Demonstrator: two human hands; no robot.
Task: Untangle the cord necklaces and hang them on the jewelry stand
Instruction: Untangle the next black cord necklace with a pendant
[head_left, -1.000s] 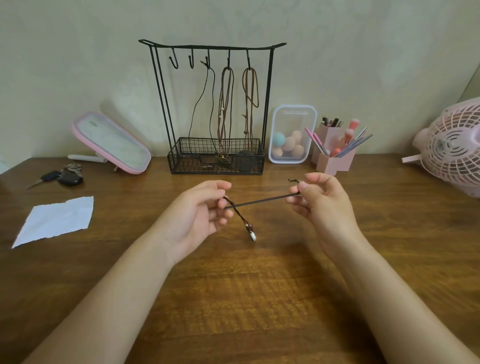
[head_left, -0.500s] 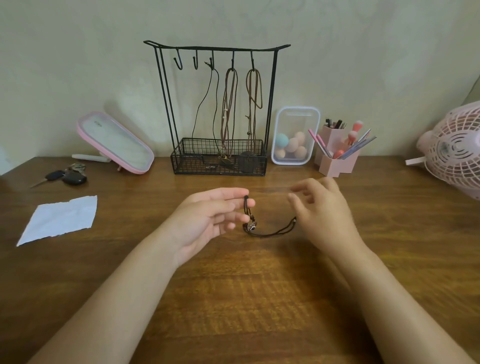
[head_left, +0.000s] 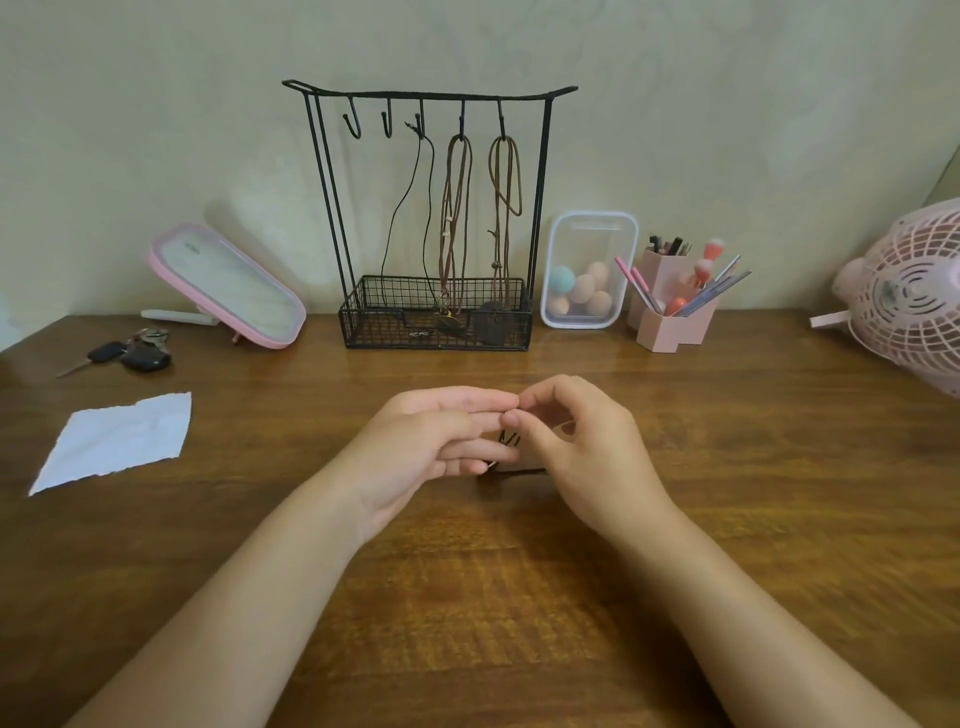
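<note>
A black wire jewelry stand (head_left: 543, 197) with a basket base stands at the back against the wall. Three cord necklaces hang from its hooks: a thin black cord (head_left: 410, 208) and two brown cords (head_left: 457, 208). The two leftmost hooks are bare. My left hand (head_left: 431, 447) and my right hand (head_left: 587, 452) meet fingertip to fingertip just above the wooden table (head_left: 467, 597), both pinching a dark cord necklace (head_left: 511, 441). Only short bits of that cord show between the fingers, and a loop trails under my right hand.
A pink tilted mirror (head_left: 228, 286), keys (head_left: 124, 356) and a torn white paper (head_left: 117, 441) lie to the left. A clear box of sponges (head_left: 587, 270), a pink brush holder (head_left: 670, 306) and a pink fan (head_left: 909, 301) stand to the right.
My hands have come together from holding the cord stretched apart. The cord went slack, then bunched between my fingertips. The view shifted down slightly.
</note>
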